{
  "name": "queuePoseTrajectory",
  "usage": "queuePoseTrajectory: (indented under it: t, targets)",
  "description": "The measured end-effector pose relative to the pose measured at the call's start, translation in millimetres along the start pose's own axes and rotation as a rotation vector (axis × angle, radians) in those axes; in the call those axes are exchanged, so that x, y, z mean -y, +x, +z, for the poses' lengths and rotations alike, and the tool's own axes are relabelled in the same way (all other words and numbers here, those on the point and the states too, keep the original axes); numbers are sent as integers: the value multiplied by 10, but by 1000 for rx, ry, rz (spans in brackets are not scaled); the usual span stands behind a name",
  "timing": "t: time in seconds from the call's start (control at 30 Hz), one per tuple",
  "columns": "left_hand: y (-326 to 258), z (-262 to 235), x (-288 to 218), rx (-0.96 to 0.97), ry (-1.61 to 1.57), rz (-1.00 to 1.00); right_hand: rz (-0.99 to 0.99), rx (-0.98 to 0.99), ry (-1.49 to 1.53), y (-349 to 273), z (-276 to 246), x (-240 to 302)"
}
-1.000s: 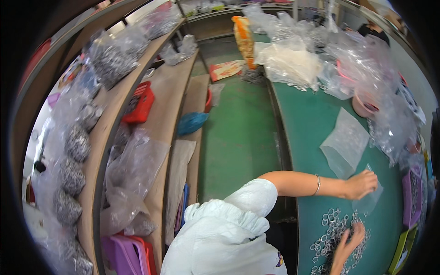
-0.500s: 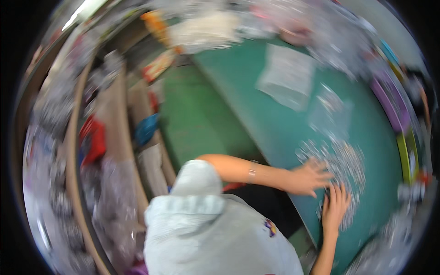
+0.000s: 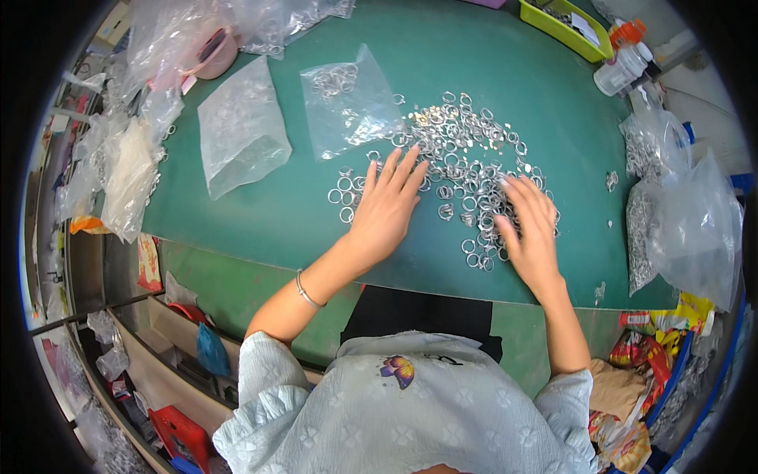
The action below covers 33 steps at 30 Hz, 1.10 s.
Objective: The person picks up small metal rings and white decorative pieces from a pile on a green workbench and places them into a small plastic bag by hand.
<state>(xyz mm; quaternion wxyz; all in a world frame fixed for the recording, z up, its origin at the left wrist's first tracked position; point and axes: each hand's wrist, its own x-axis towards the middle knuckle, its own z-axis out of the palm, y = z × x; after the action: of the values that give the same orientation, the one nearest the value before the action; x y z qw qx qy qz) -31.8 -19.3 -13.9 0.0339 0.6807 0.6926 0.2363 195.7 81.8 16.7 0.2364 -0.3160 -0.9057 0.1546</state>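
Note:
Silver metal rings (image 3: 474,180) lie in a loose heap on the green table (image 3: 347,24), with small flat shiny pieces (image 3: 430,117) scattered among them. My left hand (image 3: 387,207) rests with fingers stretched and apart at the heap's left side, between it and a small group of rings (image 3: 345,195). On the heap's right part lies my right hand (image 3: 533,229), fingers slightly bent and thumb apart, touching rings; some are hidden under it. Neither hand shows anything gripped. Beyond my left hand lies a clear plastic bag (image 3: 320,130) with some rings on or in it.
Another clear bag (image 3: 241,134) lies farther left, near a pink bowl (image 3: 219,62). At the far right are a green tray (image 3: 557,24) and a white bottle (image 3: 620,71). Bags filled with metal pieces (image 3: 641,225) line the right edge. Shelves and drawers (image 3: 178,347) stand lower left.
The view has turned, so the table now lies straight ahead. My hands, close together over the rings before, are now apart, left hand at the left side and right hand at the right.

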Motion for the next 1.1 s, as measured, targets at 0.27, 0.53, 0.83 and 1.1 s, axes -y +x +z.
queuePoseTrajectory:
  t: [0.27,0.53,0.83,1.1]
  targets:
    - [-199,-86,-29,118,5,121,-139,297,-215,-222,148,49]
    - [30,-69,-85,55,-57,55,-69,175,-263,-58,-40,-416]
    - [503,16,-92,70,67,181,-75,165,-178,385,228,-48]
    - [-34,-20,-138,235,101,234,-100,507,-94,-71,-32,63]
